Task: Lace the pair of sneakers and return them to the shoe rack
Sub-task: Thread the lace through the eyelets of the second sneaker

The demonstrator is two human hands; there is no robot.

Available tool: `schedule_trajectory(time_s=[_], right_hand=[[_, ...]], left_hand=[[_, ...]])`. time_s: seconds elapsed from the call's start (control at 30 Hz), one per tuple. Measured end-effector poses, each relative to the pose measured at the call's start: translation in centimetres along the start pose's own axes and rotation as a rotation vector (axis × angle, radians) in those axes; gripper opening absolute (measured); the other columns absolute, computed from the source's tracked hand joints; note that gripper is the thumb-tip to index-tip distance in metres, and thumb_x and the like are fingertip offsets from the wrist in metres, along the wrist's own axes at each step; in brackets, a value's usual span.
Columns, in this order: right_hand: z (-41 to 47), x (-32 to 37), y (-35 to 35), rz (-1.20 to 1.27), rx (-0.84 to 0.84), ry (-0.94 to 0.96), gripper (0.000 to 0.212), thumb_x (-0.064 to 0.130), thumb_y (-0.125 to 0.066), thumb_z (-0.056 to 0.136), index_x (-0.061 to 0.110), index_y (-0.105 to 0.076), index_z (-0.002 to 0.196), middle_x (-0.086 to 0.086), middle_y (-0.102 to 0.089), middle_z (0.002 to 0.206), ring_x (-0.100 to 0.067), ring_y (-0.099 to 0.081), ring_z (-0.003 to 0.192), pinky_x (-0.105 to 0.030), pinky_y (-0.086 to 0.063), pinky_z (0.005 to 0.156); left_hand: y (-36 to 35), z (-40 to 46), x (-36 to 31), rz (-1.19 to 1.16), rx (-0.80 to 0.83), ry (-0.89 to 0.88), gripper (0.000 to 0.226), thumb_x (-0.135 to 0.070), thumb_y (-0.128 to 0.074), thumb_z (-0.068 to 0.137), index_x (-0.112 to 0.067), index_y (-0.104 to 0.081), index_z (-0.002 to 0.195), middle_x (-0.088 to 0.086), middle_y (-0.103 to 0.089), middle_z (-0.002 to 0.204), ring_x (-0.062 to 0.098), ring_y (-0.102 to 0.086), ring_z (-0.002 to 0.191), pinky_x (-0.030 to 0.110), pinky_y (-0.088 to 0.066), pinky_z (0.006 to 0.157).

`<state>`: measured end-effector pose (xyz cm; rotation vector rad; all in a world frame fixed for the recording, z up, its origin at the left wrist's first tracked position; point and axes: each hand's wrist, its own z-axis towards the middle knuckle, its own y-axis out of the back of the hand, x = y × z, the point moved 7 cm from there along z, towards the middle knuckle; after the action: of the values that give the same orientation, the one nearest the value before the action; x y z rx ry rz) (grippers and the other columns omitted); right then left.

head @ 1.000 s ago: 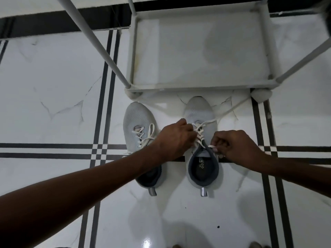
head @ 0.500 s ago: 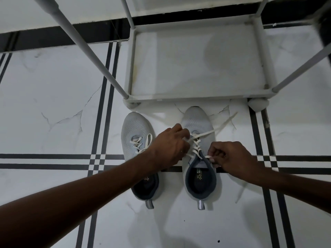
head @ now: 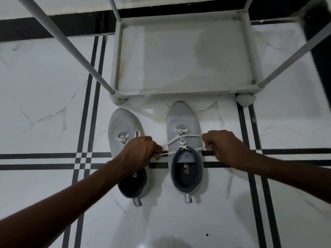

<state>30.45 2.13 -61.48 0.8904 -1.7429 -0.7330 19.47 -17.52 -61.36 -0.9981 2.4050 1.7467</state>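
Note:
Two grey sneakers stand side by side on the floor, toes toward the rack. The right sneaker (head: pixel 183 120) has a white lace (head: pixel 182 139) crossed up its eyelets, both ends pulled out sideways. My left hand (head: pixel 141 152) grips one lace end at the left of that shoe, over the left sneaker (head: pixel 123 124). My right hand (head: pixel 223 147) grips the other end at the right. The left sneaker's own lace shows above my left hand; my hand and arm cover its tongue.
The white shoe rack (head: pixel 182 93) stands just beyond the toes, its bottom shelf bare, with slanted grey poles (head: pixel 71 45) rising left and right. The floor is glossy white marble with black stripes (head: pixel 44 161). A black skirting runs along the back.
Both hands moved apart, away from the right sneaker's tongue, drawing the lace ends out sideways and taut. The view shifted slightly; the shoes stayed in place.

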Motion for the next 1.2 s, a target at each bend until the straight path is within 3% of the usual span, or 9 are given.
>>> schedule_trajectory(time_s=[0.13, 0.27, 0.37, 0.43, 0.57, 0.73, 0.87, 1.1, 1.2], right_hand=[[0.1, 0.4, 0.5, 0.027, -0.036, -0.014, 0.009, 0.012, -0.070, 0.083, 0.018, -0.066, 0.087, 0.007, -0.064, 0.081, -0.015, -0.056, 0.068, -0.027, -0.038, 0.063], [-0.5, 1.2, 2.2, 0.070, -0.186, -0.060, 0.017, 0.025, -0.075, 0.082, 0.024, -0.065, 0.095, 0.011, -0.063, 0.089, -0.002, -0.049, 0.059, -0.020, -0.037, 0.061], [-0.6, 0.7, 1.9, 0.079, -0.128, -0.241, 0.027, 0.038, -0.067, 0.088, 0.016, -0.068, 0.073, 0.004, -0.068, 0.066, -0.009, -0.058, 0.055, -0.025, -0.044, 0.056], [-0.8, -0.6, -0.3, 0.464, 0.071, -0.497, 0.043, 0.044, -0.063, 0.091, 0.006, -0.073, 0.073, -0.002, -0.070, 0.060, -0.016, -0.059, 0.048, -0.025, -0.049, 0.051], [-0.8, -0.2, -2.9, 0.983, 0.187, -0.777, 0.026, 0.019, -0.069, 0.091, -0.007, -0.070, 0.094, -0.017, -0.067, 0.077, -0.019, -0.059, 0.055, -0.026, -0.055, 0.051], [1.2, 0.4, 0.1, 0.996, -0.004, -0.581, 0.020, 0.012, -0.070, 0.089, -0.007, -0.068, 0.094, -0.013, -0.068, 0.074, -0.016, -0.065, 0.061, -0.022, -0.058, 0.058], [1.8, 1.6, 2.2, 0.920, -0.064, -0.433, 0.013, 0.012, -0.070, 0.089, 0.000, -0.069, 0.092, -0.013, -0.071, 0.077, -0.019, -0.067, 0.070, -0.026, -0.059, 0.066], [3.5, 3.4, 6.6, 0.615, -0.332, -0.166, 0.010, 0.024, -0.075, 0.084, 0.014, -0.078, 0.084, -0.003, -0.075, 0.076, -0.016, -0.066, 0.064, -0.032, -0.053, 0.065], [4.2, 4.0, 6.9, 0.626, -0.301, -0.142, 0.010, 0.026, -0.076, 0.084, 0.017, -0.080, 0.084, -0.003, -0.077, 0.077, -0.024, -0.072, 0.075, -0.035, -0.056, 0.072]], left_hand=[[1.0, 0.5, -0.7, -0.067, -0.107, -0.055, 0.020, -0.017, -0.070, 0.084, -0.024, -0.076, 0.102, -0.001, -0.073, 0.091, 0.019, -0.065, 0.085, 0.034, -0.053, 0.070], [0.3, 1.2, -2.8, -0.139, -0.092, -0.065, 0.022, -0.018, -0.069, 0.084, -0.023, -0.075, 0.104, -0.001, -0.075, 0.093, 0.019, -0.068, 0.084, 0.030, -0.052, 0.074], [1.1, 0.9, -2.3, -0.079, -0.265, 0.147, 0.012, -0.031, -0.065, 0.090, -0.022, -0.073, 0.092, -0.001, -0.067, 0.087, 0.021, -0.063, 0.080, 0.030, -0.045, 0.066], [1.4, 0.3, -0.7, -0.090, -0.255, 0.422, 0.035, -0.047, -0.062, 0.090, -0.018, -0.071, 0.075, 0.001, -0.068, 0.071, 0.020, -0.064, 0.064, 0.029, -0.048, 0.067], [-2.4, 0.0, -0.5, -0.991, 0.038, 0.814, 0.046, -0.040, -0.076, 0.083, 0.005, -0.075, 0.073, 0.012, -0.072, 0.061, 0.017, -0.066, 0.047, 0.025, -0.057, 0.055], [-0.6, 2.1, -0.2, -1.312, -0.168, 0.766, 0.004, -0.005, -0.074, 0.084, -0.007, -0.070, 0.083, 0.015, -0.074, 0.084, 0.019, -0.070, 0.073, 0.022, -0.058, 0.063], [-0.2, 3.3, -1.8, -1.479, -0.083, 0.634, 0.025, -0.008, -0.074, 0.084, -0.006, -0.068, 0.108, 0.016, -0.075, 0.109, 0.026, -0.074, 0.096, 0.032, -0.058, 0.087], [-0.3, 4.0, -4.7, -1.262, 0.142, 0.392, 0.019, -0.006, -0.065, 0.093, -0.005, -0.071, 0.110, 0.008, -0.072, 0.083, 0.011, -0.065, 0.067, 0.015, -0.050, 0.061], [0.6, 4.4, -4.8, -1.170, 0.154, 0.351, 0.021, -0.003, -0.065, 0.092, -0.003, -0.071, 0.112, 0.006, -0.072, 0.081, 0.008, -0.063, 0.063, 0.016, -0.048, 0.061]])
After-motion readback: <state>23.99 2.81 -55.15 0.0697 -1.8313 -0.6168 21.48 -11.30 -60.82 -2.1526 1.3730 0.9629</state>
